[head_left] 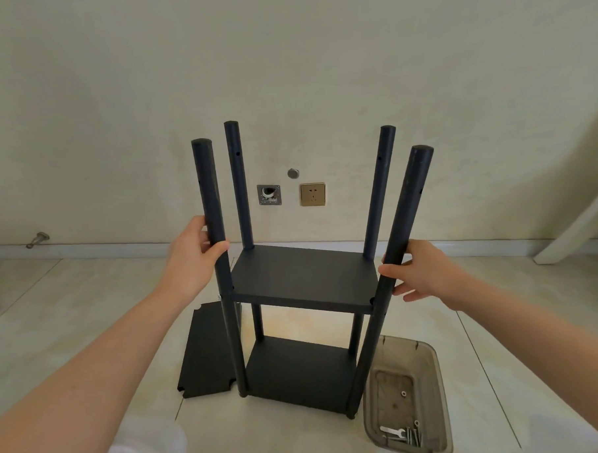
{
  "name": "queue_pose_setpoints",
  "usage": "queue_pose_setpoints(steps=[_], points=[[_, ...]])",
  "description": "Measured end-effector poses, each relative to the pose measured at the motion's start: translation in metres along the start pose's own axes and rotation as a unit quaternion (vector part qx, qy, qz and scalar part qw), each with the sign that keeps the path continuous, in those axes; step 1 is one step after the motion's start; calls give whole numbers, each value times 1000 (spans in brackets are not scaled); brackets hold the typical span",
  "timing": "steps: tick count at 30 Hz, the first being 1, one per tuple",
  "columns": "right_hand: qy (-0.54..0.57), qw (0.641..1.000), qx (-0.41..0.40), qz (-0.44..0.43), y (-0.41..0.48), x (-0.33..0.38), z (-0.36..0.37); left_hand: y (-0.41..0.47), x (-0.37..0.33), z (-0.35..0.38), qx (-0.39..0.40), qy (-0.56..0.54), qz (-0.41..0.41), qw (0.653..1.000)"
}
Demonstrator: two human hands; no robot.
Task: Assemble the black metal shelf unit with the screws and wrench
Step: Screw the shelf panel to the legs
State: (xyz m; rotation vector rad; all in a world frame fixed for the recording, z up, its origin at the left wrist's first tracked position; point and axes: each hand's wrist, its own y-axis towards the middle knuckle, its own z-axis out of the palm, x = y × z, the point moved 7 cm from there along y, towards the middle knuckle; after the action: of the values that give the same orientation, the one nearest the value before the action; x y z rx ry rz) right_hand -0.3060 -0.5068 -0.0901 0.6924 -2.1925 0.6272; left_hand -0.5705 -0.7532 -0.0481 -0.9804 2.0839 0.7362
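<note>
- Your left hand (189,262), 9 o'clock: fingers curl round front-left post (209,196);
- right hand (426,272), 3 o'clock: thumb, fingers clasp front-right post (412,194);
- tray (431,374), 5 o'clock: wrench (392,432), screws (413,437).

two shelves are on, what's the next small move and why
Probably release the left hand from the front left pole and reach for the loose shelf panel on the floor: two shelves are fitted, the upper pole holes are empty, and the right hand on the front right pole can steady the unit.
</note>
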Motion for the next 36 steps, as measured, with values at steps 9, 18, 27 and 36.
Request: queue_pose_setpoints(steps=[9,18,27,36], points=[[4,999,13,-29,-17,-1,9,4,8,3,-20,50,-9,998],[-24,997,21,-75,-25,13,35,6,16,-7,-59,117,-28,991],[-56,993,43,-100,-39,17,46,3,37,-7,-15,178,-75,981],[-96,986,62,-123,-44,21,46,-57,21,64,280,111,-236,924]])
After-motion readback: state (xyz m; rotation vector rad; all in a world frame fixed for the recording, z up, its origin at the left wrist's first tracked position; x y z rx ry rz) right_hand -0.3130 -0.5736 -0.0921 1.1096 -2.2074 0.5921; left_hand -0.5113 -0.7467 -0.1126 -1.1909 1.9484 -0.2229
